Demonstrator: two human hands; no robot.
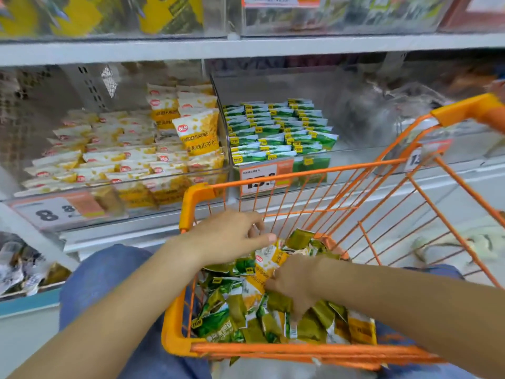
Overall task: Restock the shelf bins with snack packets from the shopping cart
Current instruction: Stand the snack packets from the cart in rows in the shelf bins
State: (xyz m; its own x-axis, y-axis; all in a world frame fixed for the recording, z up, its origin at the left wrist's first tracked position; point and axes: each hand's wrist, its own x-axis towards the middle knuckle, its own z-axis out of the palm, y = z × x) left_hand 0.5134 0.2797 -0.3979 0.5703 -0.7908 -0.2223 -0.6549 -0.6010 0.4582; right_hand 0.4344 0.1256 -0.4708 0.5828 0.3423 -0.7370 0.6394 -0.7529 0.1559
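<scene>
- Both hands are down in the orange wire shopping cart [191,203], digging through the mixed pile of green and yellow foil snack packets [235,318].
- Left hand [226,236] pinches a yellow-and-white packet [266,262] by its top; right hand [293,283] has fingers curled into the pile, can't tell what it's actually got.
- I'd sort by colour first: yellows go to the clear left bin [114,192], greens to the clear right bin [314,162].

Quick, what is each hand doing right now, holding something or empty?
Left hand: over the orange cart, fingers pinching the top of a yellow-and-white packet.
Right hand: down in the pile of packets; whether it grips one cannot be told.
</scene>
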